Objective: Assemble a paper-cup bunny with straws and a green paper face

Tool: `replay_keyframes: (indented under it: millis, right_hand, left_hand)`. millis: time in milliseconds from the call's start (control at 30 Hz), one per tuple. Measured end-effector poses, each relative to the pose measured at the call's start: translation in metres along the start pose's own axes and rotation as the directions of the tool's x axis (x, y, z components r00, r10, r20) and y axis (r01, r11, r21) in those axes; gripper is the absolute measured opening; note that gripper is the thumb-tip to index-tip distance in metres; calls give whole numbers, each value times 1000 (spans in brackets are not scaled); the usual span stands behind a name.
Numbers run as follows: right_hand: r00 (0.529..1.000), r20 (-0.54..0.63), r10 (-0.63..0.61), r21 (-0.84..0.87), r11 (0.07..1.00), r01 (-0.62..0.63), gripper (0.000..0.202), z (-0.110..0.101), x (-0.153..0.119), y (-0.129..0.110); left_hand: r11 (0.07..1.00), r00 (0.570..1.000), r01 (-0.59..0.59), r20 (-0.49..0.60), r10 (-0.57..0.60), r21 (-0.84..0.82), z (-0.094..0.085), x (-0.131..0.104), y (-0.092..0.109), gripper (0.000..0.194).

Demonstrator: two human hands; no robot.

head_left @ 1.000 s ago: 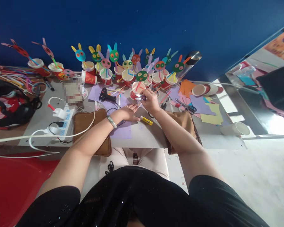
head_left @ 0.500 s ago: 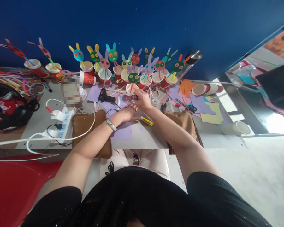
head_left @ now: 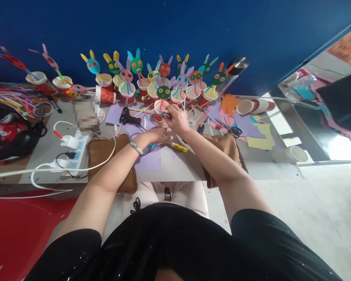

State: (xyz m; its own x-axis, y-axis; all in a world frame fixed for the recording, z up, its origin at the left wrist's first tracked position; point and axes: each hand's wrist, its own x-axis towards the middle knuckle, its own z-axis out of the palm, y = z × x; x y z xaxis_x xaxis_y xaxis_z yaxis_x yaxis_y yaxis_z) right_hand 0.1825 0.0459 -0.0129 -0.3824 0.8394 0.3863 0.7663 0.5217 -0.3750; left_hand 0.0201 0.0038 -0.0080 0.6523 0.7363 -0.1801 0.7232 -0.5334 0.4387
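My right hand (head_left: 178,120) is closed around a short dark purple tool (head_left: 166,115) with a greyish end pointing left; its exact kind is hard to make out. Just below and left of it, my left hand (head_left: 155,136) lies low over the table, palm down, fingers stretched out and thumb apart. Its fingertips are partly hidden beside the right hand. Directly behind the hands stands a paper cup (head_left: 160,106) carrying a green-faced paper rabbit (head_left: 163,92). A yellow glue stick (head_left: 179,147) lies in front of the hands. Purple paper (head_left: 149,160) lies under the left wrist.
Several paper rabbits in red-and-white cups (head_left: 126,93) line the blue wall. A black glue gun (head_left: 130,118) lies left of my hands, beyond a brown cushion (head_left: 105,156). A power strip (head_left: 81,152) with trailing cables is farther left. Scissors (head_left: 232,129) and coloured paper (head_left: 260,136) lie right.
The whole view has shifted slightly. My left hand's thumb now stands farther from the table front, and the right hand stays closed on the purple tool with little movement.
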Motion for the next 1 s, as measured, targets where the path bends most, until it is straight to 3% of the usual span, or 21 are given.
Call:
replay_keyframes:
  millis: [100,200,333,533,700,900,1000]
  right_hand:
    - [997,-52,54,4,999,-54,9,-19,-22,11]
    - [969,-25,247,-87,965,-248,12,-39,-53,24]
    - [895,25,445,-194,881,-432,32,-63,-95,44]
    - [838,-102,537,-161,822,-546,35,-93,-131,74]
    - [830,-135,540,-175,812,-557,28,-91,-134,85]
    - [807,-179,563,-171,790,-589,27,-73,-118,119]
    - [840,-240,487,-240,809,-537,31,-71,-116,118]
  left_hand:
    - [1000,1000,29,-5,-29,2,-16,-12,-5,41]
    - [986,987,154,-44,-151,58,-24,-21,-5,37]
    - [959,969,241,-82,-231,149,-18,-26,0,37]
    - [938,942,317,-160,-294,141,-4,-25,-1,41]
    - [938,937,327,-170,-306,113,1,-21,-3,37]
    - [933,929,340,-193,-315,117,1,-20,-2,33]
    - [930,924,350,-203,-324,108,1,-19,-4,31]
